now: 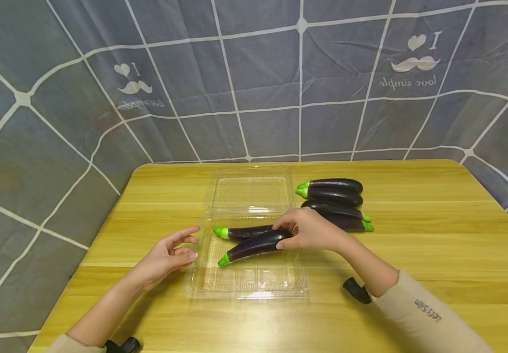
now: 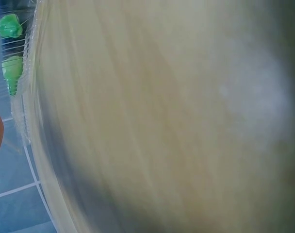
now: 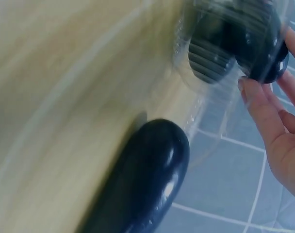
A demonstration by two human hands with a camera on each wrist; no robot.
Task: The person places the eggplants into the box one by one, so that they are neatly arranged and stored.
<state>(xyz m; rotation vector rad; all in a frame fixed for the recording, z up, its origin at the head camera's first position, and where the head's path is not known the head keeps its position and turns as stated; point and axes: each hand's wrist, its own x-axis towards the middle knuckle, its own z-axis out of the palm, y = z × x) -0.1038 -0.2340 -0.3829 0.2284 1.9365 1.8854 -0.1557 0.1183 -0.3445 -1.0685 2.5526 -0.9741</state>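
My right hand (image 1: 311,229) pinches the blunt end of a dark purple eggplant (image 1: 258,246) over the open clear plastic clamshell box (image 1: 254,295). Its green stem points left and toward me. Just behind lies a second eggplant (image 1: 246,233) in the box, partly covered by the first. The right wrist view shows thumb and fingers around the held eggplant's end (image 3: 270,68). Beside the box's left edge my left hand (image 1: 165,257) hovers, fingers loosely bent and holding nothing. In the left wrist view, green stems (image 2: 12,73) show through the box wall.
Several more eggplants (image 1: 335,198) lie on the table right of the box, the nearer ones partly hidden by my right hand. The box's lid (image 1: 254,191) lies folded back, away from me. A grey curtain (image 1: 267,132) hangs behind the wooden table (image 1: 413,235).
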